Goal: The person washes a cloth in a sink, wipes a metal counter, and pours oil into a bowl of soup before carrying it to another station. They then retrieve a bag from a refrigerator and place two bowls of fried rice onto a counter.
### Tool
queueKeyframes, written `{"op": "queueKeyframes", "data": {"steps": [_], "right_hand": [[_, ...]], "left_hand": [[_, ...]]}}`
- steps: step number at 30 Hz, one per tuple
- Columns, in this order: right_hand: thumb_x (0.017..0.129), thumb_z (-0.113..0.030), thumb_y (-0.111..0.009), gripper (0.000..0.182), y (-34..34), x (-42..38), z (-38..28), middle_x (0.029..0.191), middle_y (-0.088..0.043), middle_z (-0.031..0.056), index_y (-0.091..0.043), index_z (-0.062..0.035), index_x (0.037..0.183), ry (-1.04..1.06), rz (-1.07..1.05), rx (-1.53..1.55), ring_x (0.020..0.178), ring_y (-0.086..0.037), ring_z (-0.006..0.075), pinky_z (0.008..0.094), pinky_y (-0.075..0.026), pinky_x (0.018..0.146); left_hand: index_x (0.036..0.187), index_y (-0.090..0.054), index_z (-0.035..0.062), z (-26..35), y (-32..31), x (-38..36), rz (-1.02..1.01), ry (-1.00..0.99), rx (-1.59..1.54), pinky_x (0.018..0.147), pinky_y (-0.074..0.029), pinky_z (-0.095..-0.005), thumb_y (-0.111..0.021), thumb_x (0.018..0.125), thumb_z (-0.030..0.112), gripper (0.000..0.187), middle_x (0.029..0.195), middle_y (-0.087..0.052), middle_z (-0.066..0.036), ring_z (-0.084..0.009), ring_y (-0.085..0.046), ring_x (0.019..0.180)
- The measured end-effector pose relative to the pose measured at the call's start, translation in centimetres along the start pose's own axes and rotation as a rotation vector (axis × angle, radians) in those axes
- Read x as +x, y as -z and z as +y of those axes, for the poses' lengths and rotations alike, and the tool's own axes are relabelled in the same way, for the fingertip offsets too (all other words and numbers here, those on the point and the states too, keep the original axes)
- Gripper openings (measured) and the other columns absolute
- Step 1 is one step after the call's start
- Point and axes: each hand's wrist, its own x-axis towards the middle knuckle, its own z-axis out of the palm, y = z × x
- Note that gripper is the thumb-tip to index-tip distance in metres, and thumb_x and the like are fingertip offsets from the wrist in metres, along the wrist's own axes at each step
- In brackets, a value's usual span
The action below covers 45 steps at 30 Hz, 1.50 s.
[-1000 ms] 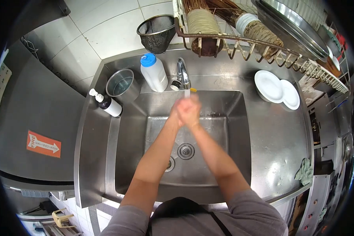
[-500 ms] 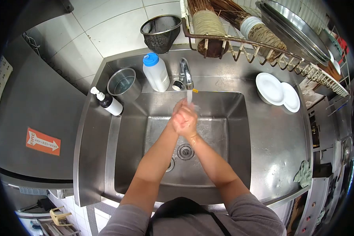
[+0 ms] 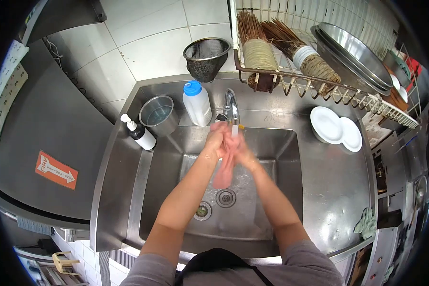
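Water runs from the curved tap (image 3: 231,105) onto my two hands above the steel sink (image 3: 286,190). A limp pink cloth (image 3: 223,174) hangs down from between them into the sink. My left hand (image 3: 215,144) is closed on the cloth from the left side. From the right, my right hand (image 3: 243,151) presses against the same cloth, its fingers closed and blurred by motion. The lower end of the cloth hangs above the drain (image 3: 226,198).
Behind the sink stand a blue-capped bottle (image 3: 197,104), a metal pot (image 3: 159,116) and a pump bottle (image 3: 139,133). White plates (image 3: 326,125) and a greenish cloth (image 3: 365,224) lie on the right counter. A wire rack (image 3: 319,81) and a mesh strainer (image 3: 206,59) are above.
My hands were clasped together with no cloth visible; now they are slightly apart and the pink cloth hangs between them. The whole view has shifted, with the counter appearing lower.
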Motion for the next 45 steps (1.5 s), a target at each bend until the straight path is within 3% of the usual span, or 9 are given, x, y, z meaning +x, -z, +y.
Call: {"op": "queueKeyframes", "data": {"steps": [8, 10, 16, 21, 25, 29, 34, 37, 45], "right_hand": [[0.066, -0.006, -0.068, 0.055, 0.1, 0.2, 1.4, 0.101, -0.052, 0.0113, -0.041, -0.0018, 0.114, -0.318, 0.107, 0.075, 0.094, -0.051, 0.0205, 0.0298, -0.043, 0.080], [0.068, -0.005, -0.063, 0.044, -0.2, 1.6, -3.4, 0.090, -0.055, 0.0100, -0.043, -0.0025, 0.107, -0.219, 0.123, -0.053, 0.089, -0.053, 0.0180, 0.0291, -0.046, 0.072], [0.071, -0.007, -0.049, 0.027, -1.6, 1.5, -4.1, 0.078, -0.055, 0.0093, -0.045, -0.0025, 0.097, -0.256, -0.260, -0.619, 0.075, -0.055, 0.0178, 0.0307, -0.044, 0.061], [0.070, -0.019, -0.051, 0.034, -0.5, 0.8, -7.7, 0.092, -0.054, 0.0071, -0.048, -0.0056, 0.101, -0.412, -0.006, 0.955, 0.083, -0.054, 0.0196, 0.0320, -0.044, 0.076], [0.081, -0.035, -0.044, 0.035, -2.1, 0.9, -0.8, 0.096, -0.052, 0.0094, -0.046, -0.0072, 0.102, -0.237, 0.712, 0.732, 0.087, -0.053, 0.0239, 0.0348, -0.043, 0.079], [0.080, -0.022, -0.047, 0.033, -2.9, 0.0, -1.7, 0.101, -0.051, 0.0106, -0.043, -0.0035, 0.107, -0.254, 0.380, 1.362, 0.094, -0.050, 0.0216, 0.0366, -0.041, 0.083], [0.076, -0.015, -0.054, 0.026, -1.3, 1.9, -3.7, 0.085, -0.057, 0.0074, -0.051, -0.0041, 0.099, -0.101, 0.330, 0.865, 0.082, -0.055, 0.0193, 0.0325, -0.044, 0.077], [0.071, -0.008, -0.067, 0.014, -2.0, 1.6, -4.7, 0.067, -0.057, 0.0014, -0.057, -0.0022, 0.079, 0.118, 0.170, -0.327, 0.064, -0.053, 0.0100, 0.0242, -0.044, 0.059], [0.085, -0.035, -0.047, 0.037, -2.4, 1.6, -2.4, 0.083, -0.058, 0.0081, -0.054, 0.0005, 0.090, -0.350, 0.637, 0.614, 0.076, -0.055, 0.0156, 0.0286, -0.045, 0.068]], "left_hand": [[0.092, -0.048, 0.0139, 0.7, 5.7, 0.2, 0.026, -0.196, -0.150, 0.066, -0.047, -0.0388, -0.052, 0.083, 0.025, 0.015, 0.075, -0.052, -0.001, -0.0144, -0.052, 0.068], [0.104, -0.048, 0.0088, -0.1, 7.3, -0.2, 0.105, 0.231, 0.959, 0.068, -0.047, -0.0345, -0.041, 0.087, 0.027, 0.025, 0.088, -0.058, -0.003, -0.0161, -0.056, 0.073], [0.115, -0.047, 0.0123, -4.6, 5.0, 0.2, 0.149, 0.362, 0.076, 0.081, -0.041, -0.0371, -0.034, 0.083, 0.052, 0.053, 0.105, -0.055, -0.004, -0.0192, -0.051, 0.098], [0.109, -0.050, 0.0063, -5.1, 3.0, 0.9, 0.138, 0.089, -0.160, 0.082, -0.043, -0.0376, -0.034, 0.084, 0.048, 0.052, 0.104, -0.055, -0.009, -0.0219, -0.053, 0.097], [0.106, -0.050, 0.0036, -4.7, 1.8, 2.5, 0.218, 0.059, -0.108, 0.079, -0.045, -0.0358, -0.035, 0.085, 0.043, 0.047, 0.102, -0.055, -0.012, -0.0220, -0.055, 0.093], [0.106, -0.049, 0.0025, -3.9, 1.6, 1.5, 0.079, 0.132, -0.141, 0.081, -0.045, -0.0360, -0.037, 0.086, 0.041, 0.046, 0.104, -0.054, -0.013, -0.0237, -0.054, 0.095], [0.106, -0.048, 0.0017, -2.1, 2.1, -0.8, 0.302, 0.204, 0.313, 0.081, -0.045, -0.0376, -0.037, 0.086, 0.044, 0.048, 0.107, -0.052, -0.013, -0.0250, -0.053, 0.098], [0.102, -0.048, 0.0015, -2.9, 3.2, 0.9, -0.063, 0.200, -0.250, 0.074, -0.048, -0.0361, -0.043, 0.084, 0.041, 0.044, 0.097, -0.056, -0.013, -0.0232, -0.057, 0.087], [0.073, -0.053, 0.0017, -2.6, 0.3, 2.6, 0.056, -0.266, 0.238, 0.048, -0.039, -0.0252, -0.047, 0.084, 0.020, 0.022, 0.064, -0.050, -0.002, -0.0102, -0.045, 0.055]]}}
